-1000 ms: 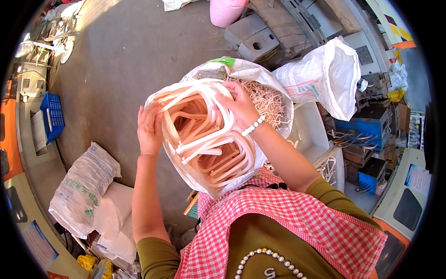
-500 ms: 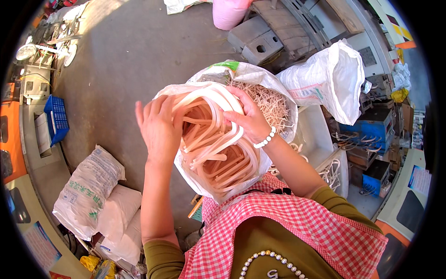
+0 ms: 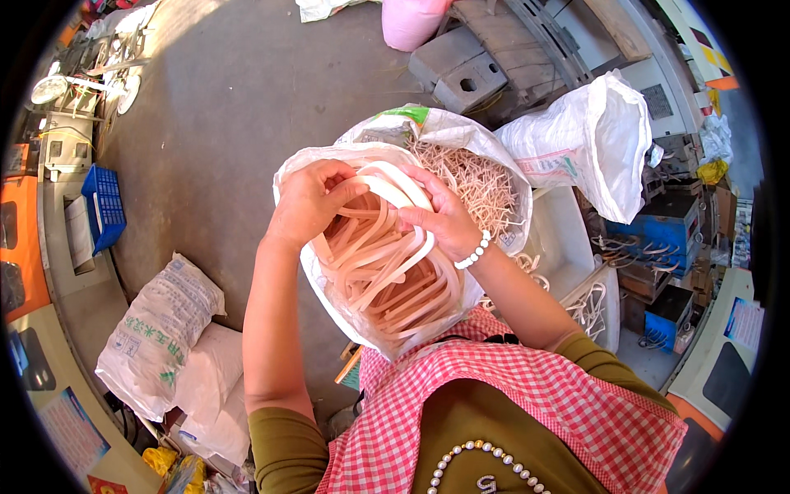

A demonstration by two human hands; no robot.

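A white woven sack (image 3: 288, 169) stands open in front of me, full of pale pinkish curved plastic strips (image 3: 395, 288). My right hand (image 3: 444, 216) grips a thick bunch of bent strips (image 3: 399, 191) at the sack's upper right, thumb on the near side and fingers behind. At the bunch's left end my left hand (image 3: 317, 202) closes its thumb and fingers on the strips; the fingertips are partly hidden. Behind this sack, a second open white sack (image 3: 461, 125) holds many thin pale offcuts (image 3: 473, 185).
A tall white sack (image 3: 576, 144) leans at the right, beside a pale bin (image 3: 568, 239) with loose strips (image 3: 588, 309). Stacked filled sacks (image 3: 164, 337) lie at the left, near a blue basket (image 3: 103, 210). A grey metal block (image 3: 461, 70) and a pink sack (image 3: 409, 23) sit beyond.
My left hand has come in from the sack's left side, its spread fingers closing on the bunch of strips. My right hand keeps its grip on the bunch.
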